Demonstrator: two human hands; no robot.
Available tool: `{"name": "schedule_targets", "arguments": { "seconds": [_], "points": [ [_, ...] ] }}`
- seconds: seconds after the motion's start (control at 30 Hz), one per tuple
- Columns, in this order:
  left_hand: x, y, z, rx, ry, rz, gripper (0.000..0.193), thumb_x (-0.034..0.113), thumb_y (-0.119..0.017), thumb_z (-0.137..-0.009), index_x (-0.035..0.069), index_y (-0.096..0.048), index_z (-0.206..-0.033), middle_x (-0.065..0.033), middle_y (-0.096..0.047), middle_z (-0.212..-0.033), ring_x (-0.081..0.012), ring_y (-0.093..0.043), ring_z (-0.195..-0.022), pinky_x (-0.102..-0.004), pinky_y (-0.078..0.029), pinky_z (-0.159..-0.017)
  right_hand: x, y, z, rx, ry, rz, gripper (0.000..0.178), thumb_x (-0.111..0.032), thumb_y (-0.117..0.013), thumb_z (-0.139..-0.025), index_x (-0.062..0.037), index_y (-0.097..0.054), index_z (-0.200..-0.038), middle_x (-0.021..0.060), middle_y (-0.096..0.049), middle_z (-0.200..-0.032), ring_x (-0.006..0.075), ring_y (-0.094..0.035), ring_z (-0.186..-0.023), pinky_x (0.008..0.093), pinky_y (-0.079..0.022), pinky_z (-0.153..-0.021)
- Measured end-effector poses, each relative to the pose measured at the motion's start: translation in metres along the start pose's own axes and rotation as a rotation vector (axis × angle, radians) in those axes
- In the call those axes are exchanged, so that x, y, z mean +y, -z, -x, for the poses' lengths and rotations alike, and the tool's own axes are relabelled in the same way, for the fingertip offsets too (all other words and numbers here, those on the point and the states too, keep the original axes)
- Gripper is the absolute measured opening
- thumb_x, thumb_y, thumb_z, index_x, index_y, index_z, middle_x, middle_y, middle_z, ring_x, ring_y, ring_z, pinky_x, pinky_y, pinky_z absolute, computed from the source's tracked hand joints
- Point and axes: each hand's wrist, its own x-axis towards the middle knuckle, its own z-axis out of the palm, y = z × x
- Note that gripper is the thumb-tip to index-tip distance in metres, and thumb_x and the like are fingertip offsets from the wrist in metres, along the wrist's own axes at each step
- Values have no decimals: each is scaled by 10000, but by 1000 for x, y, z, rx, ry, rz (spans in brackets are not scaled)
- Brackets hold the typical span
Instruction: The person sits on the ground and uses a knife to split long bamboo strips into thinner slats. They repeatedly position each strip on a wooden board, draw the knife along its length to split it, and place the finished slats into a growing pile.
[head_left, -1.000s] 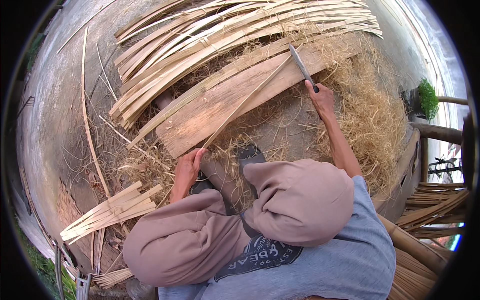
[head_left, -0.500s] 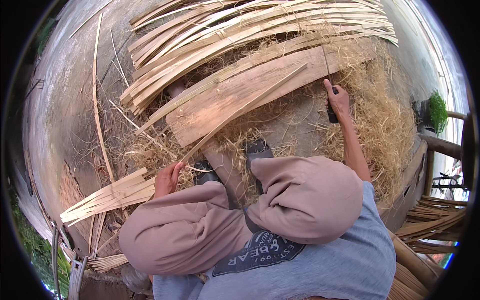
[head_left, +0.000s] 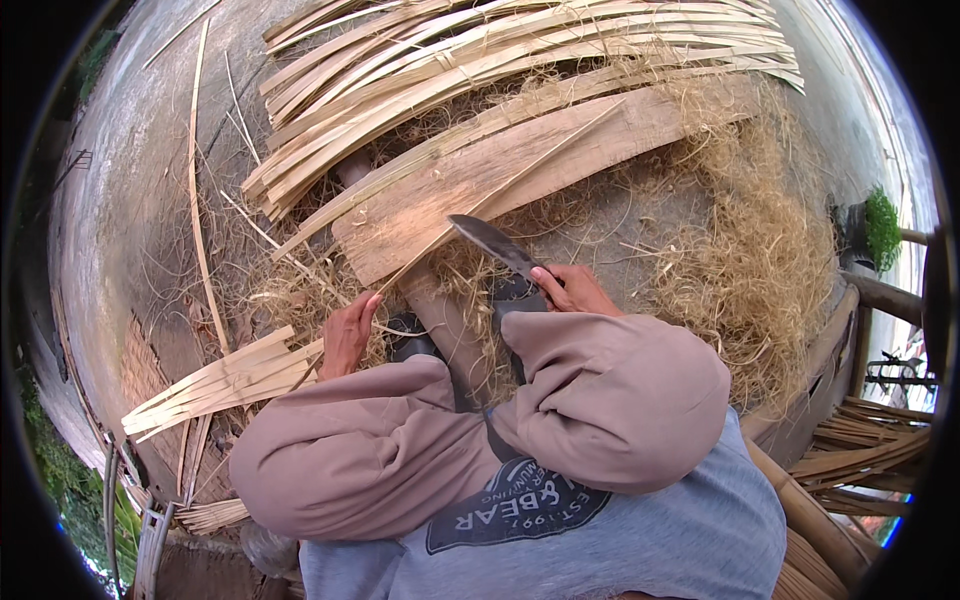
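My left hand (head_left: 348, 334), near my left knee, is closed on the near end of a long, narrow bamboo strip (head_left: 545, 160). The strip runs away to the right across a wide wooden board (head_left: 400, 228). In front of my right knee, my right hand (head_left: 578, 290) is wrapped round the handle of a knife (head_left: 490, 243). Its broad dark blade points left and away, with the tip close to the strip; whether they touch I cannot tell. The handle is mostly hidden by my fingers.
Many pale bamboo strips (head_left: 440, 85) lie in a pile beyond the board. A smaller bundle (head_left: 215, 392) rests left of my left hand. Curly shavings (head_left: 740, 260) heap up on the right. A round pole (head_left: 445, 320) lies between my feet.
My right hand has swung the knife from the far right in toward my knees, its blade now pointing left. My left hand has shifted slightly right and away, and the strip looks narrower.
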Motion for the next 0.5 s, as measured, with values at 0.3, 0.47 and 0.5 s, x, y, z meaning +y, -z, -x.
{"name": "schedule_targets", "arguments": {
  "seconds": [0.3,0.47,0.5],
  "points": [
    [-19,-3,3,-32,60,-42,317,400,-539,-1081,150,-730,-1116,-219,-600,-681,-434,-606,-635,-494,-442,-591,9,-6,-12,84,-218,-323,557,-527,-542,-1065,-29,-601,-823,25,-596,-654,104,-573,-520,282,-468,-472],
    [-21,-15,8,-50,34,-20,320,405,-543,-1079,146,-730,-1062,-215,-610,-690,-441,-606,-648,-501,-439,-592,5,9,-22,168,-170,-265,569,-549,-539,-1058,-24,-634,-860,24,-612,-674,120,-604,-545,280,-495,-511],
    [-18,-13,7,-47,49,-9,321,407,-543,-1079,146,-729,-1060,-214,-608,-689,-440,-605,-646,-501,-438,-591,-11,-7,-14,50,-141,-139,575,-557,-531,-1059,-26,-641,-866,25,-616,-681,120,-608,-549,278,-495,-511]
  ]
}}
